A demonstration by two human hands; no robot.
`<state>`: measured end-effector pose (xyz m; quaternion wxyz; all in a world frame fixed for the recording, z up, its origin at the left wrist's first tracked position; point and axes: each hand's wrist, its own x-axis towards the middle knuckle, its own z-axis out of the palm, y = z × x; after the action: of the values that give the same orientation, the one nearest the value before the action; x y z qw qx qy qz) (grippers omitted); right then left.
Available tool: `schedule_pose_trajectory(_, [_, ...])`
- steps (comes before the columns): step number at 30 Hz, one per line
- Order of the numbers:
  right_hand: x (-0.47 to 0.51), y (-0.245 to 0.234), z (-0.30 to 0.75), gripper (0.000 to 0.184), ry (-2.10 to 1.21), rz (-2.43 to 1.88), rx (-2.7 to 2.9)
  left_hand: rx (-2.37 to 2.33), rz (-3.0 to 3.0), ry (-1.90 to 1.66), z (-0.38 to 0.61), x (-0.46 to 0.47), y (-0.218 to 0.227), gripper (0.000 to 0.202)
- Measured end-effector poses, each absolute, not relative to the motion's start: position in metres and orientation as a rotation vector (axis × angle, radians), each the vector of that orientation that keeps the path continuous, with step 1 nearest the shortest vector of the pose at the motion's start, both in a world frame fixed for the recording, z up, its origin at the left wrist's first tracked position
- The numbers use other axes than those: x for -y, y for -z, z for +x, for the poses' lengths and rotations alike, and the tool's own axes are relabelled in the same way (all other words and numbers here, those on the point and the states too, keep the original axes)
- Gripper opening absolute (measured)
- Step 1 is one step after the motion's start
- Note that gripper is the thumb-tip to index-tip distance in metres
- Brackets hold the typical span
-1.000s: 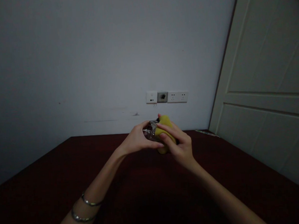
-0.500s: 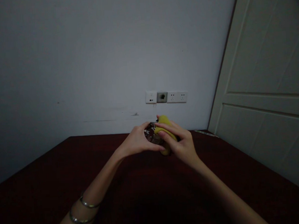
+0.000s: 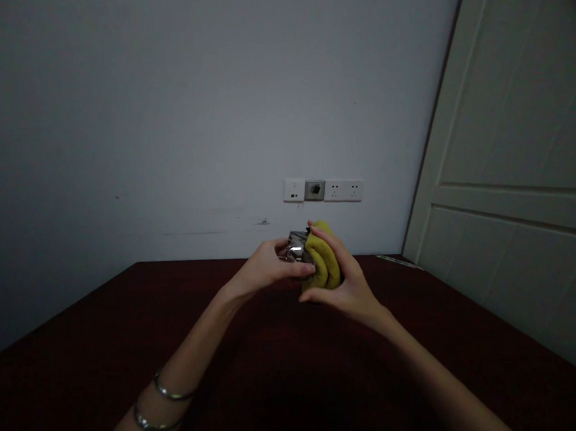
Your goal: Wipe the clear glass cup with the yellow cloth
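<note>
A clear, shiny glass (image 3: 297,246) is gripped by my left hand (image 3: 272,265), its thumb along the near side and fingers round the far side. My right hand (image 3: 352,278) is curled round a folded yellow cloth (image 3: 329,259), thumb below and fingers over the top. The cloth presses against the right end of the glass and covers that part of it. Both hands are held close together above the dark red tabletop (image 3: 276,357). Two metal bangles (image 3: 157,425) circle my left forearm.
Behind the table rises a pale wall (image 3: 191,117) with a row of sockets (image 3: 343,191) just beyond my hands. A light panelled door (image 3: 507,165) stands on the right. Near the table's back right corner lies a thin pale strip (image 3: 399,261).
My right hand has shifted its hold: its thumb has moved down under the cloth and the fingers have opened wider round it. The glass has turned within my left hand.
</note>
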<state>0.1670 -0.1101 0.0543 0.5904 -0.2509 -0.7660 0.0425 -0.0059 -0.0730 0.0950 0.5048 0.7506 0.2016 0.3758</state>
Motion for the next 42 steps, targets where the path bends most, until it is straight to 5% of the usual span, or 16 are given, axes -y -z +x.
schedule_pose_trajectory(10, [0.108, -0.056, 0.167, 0.082, -0.187, -0.631, 1.743, -0.419, 1.875, -0.726, -0.014, 0.064, -0.091, 0.06])
schedule_pose_trajectory(14, [0.108, -0.06, 0.169, 0.079, -0.412, -0.667, 1.565, -0.36, 1.871, -0.562, -0.023, 0.057, -0.089, 0.081])
schedule_pose_trajectory(19, [0.108, -0.065, 0.169, 0.079, -0.576, -0.71, 1.477, -0.511, 1.897, -0.795, -0.016, 0.066, -0.089, 0.113])
schedule_pose_trajectory(26, [0.106, -0.061, 0.168, 0.066, -0.473, -0.733, 1.576, -0.524, 2.01, -0.896, -0.007, 0.071, -0.09, 0.072])
schedule_pose_trajectory(33, [0.11, -0.062, 0.173, 0.033, -0.151, -0.603, 1.689, -0.532, 2.277, -0.981, -0.009, 0.071, -0.09, 0.081])
schedule_pose_trajectory(42, [0.103, -0.068, 0.167, 0.033, -0.459, -0.732, 1.452, -0.454, 2.352, -0.912, -0.011, 0.074, -0.092, 0.089])
